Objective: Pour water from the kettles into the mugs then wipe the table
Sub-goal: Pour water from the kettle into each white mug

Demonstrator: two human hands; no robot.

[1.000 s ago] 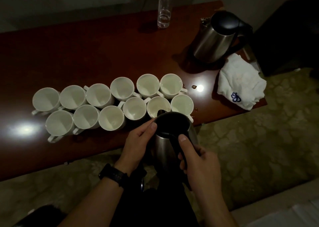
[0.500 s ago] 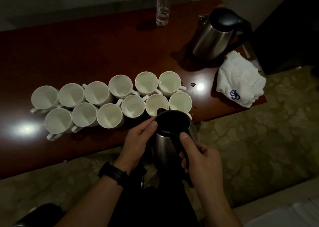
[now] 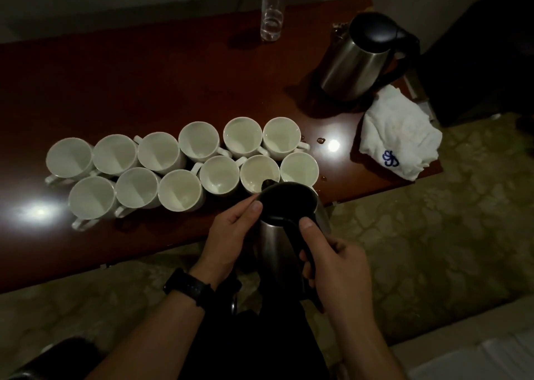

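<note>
Gripping the steel kettle [image 3: 277,246] by its black handle with the right hand [image 3: 332,261], fingers wrapped round the grip, thumb laid on top. Bracing the same kettle from the other side with the left hand [image 3: 231,235], thumb and forefinger closed on the edge of its dark top. No telling how the remaining fingers lie.

Holding it just off the near edge of the surface [image 3: 144,76], tipped forward, spout reaching out ahead of both hands and hanging over the near rim of the target mug [image 3: 258,173], second from the right in the near row. Too dim to make out a stream or a water level there.

Facing twelve white mugs [image 3: 157,153] packed in two rows that run crossways and away to the left of the hands. Judging by the slanting shadows inside them, probably dry at the left end, so likely a sideways shift toward the left hand's side, mug by mug, with the spout kept pointing straight ahead.

Further off, beyond and to the right of the right hand: a second kettle [image 3: 364,59], upright, well apart. Just beside it, nearer the right hand than the left, a crumpled white cloth [image 3: 401,131] for the wiping. Between cloth and mugs, a few spilled droplets [image 3: 320,140].
</note>
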